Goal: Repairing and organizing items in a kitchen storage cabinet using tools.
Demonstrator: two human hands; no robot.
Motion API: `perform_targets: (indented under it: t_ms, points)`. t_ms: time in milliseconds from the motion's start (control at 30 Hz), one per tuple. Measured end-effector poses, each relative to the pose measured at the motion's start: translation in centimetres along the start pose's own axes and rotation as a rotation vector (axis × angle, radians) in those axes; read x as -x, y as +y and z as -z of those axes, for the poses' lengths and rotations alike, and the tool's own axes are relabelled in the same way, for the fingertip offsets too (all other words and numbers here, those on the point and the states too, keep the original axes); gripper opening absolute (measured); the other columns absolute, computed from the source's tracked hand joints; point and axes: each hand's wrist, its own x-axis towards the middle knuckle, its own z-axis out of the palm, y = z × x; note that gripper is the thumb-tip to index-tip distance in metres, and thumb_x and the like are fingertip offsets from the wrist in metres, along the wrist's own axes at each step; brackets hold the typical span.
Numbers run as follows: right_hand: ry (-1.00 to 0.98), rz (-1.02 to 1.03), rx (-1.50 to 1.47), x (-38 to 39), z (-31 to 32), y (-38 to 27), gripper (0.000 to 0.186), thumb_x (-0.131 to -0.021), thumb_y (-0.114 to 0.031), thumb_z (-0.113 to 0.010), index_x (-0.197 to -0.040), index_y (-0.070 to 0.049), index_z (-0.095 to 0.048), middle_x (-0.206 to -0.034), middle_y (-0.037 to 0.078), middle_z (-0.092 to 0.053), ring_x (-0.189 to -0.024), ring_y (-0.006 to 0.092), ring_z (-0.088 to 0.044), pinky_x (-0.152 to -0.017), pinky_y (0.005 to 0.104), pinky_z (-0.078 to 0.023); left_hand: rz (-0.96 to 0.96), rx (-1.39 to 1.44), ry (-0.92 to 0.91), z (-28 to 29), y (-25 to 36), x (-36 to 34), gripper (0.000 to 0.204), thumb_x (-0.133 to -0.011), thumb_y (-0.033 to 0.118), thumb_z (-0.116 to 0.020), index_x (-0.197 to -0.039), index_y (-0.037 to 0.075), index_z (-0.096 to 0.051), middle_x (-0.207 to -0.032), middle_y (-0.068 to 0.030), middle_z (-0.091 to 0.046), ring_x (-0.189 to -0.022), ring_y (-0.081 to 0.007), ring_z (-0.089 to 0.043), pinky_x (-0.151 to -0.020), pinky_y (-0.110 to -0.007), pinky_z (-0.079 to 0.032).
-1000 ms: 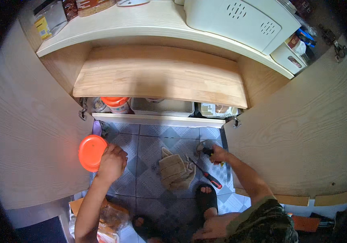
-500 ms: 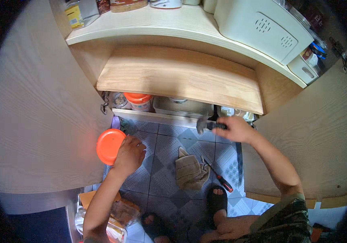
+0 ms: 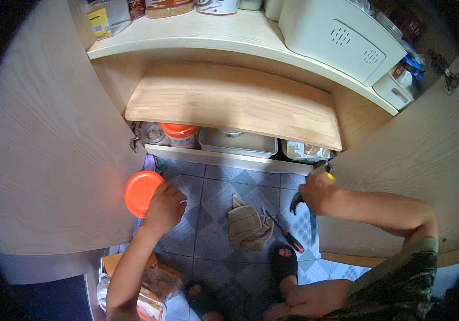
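My left hand (image 3: 165, 207) is closed on the right edge of a round orange lid (image 3: 141, 193), in front of the left cabinet door. Whether a tub sits beneath the lid cannot be seen. Beside the right door, my right hand (image 3: 319, 192) is wrapped round a hammer (image 3: 297, 202). A dark curved piece of it shows left of the fingers, and the hand hides much of the rest. Between the hands, on the tiled floor, lie a crumpled beige cloth (image 3: 250, 229) and a screwdriver (image 3: 292, 241) with a red and black handle.
A bare wooden shelf board (image 3: 235, 104) spans the open cabinet. Below it stand an orange-lidded tub (image 3: 181, 140), a jar (image 3: 155, 134) and a grey tray (image 3: 237, 144). Doors flank both sides: left (image 3: 53, 160), right (image 3: 400, 166). A white bin (image 3: 342, 45) sits on the upper shelf.
My right hand has moved right and slightly down with the hammer, which has turned in the grip. My left hand holds the lid nearly in place. The view has shifted slightly.
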Motion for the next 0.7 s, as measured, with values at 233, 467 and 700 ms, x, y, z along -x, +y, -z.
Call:
perform_targets:
  t_ms: [233,467,700]
  points:
    - [0.013,-0.209,-0.032,3.3,-4.4,3.3,0.033,-0.078,-0.021,-0.053,-0.109,-0.008,-0.049,-0.097,0.012,-0.057,-0.092,0.0229,-0.056,-0.071,0.0391,-0.043,0.002,-0.065,-0.001,-0.2,1.0,-1.1,0.012,-0.07,0.014,-0.061,-0.078,0.006,-0.063,-0.087,-0.0083,-0.059,-0.096,-0.0249,-0.049,-0.091,-0.036,-0.036]
    - [0.096,-0.192,0.063,3.8,-3.1,7.3,0.022,-0.078,-0.019,-0.052,-0.097,-0.01,-0.057,-0.09,0.008,-0.064,-0.085,0.021,-0.062,-0.069,0.0362,-0.047,-0.025,-0.052,-0.018,-0.9,1.0,-1.2,0.015,-0.071,0.016,-0.059,-0.082,0.007,-0.063,-0.087,-0.0117,-0.058,-0.099,-0.0278,-0.049,-0.093,-0.039,-0.034]
    - [0.056,-0.345,0.05,1.8,-4.7,9.2,0.014,-0.075,-0.019,-0.056,-0.084,-0.013,-0.064,-0.087,0.007,-0.065,-0.084,0.0218,-0.062,-0.07,0.0371,-0.046,0.027,-0.09,-0.159,-1.1,0.8,-1.2,0.018,-0.073,0.018,-0.059,-0.088,0.007,-0.062,-0.094,-0.011,-0.057,-0.102,-0.0274,-0.047,-0.097,-0.043,-0.03]
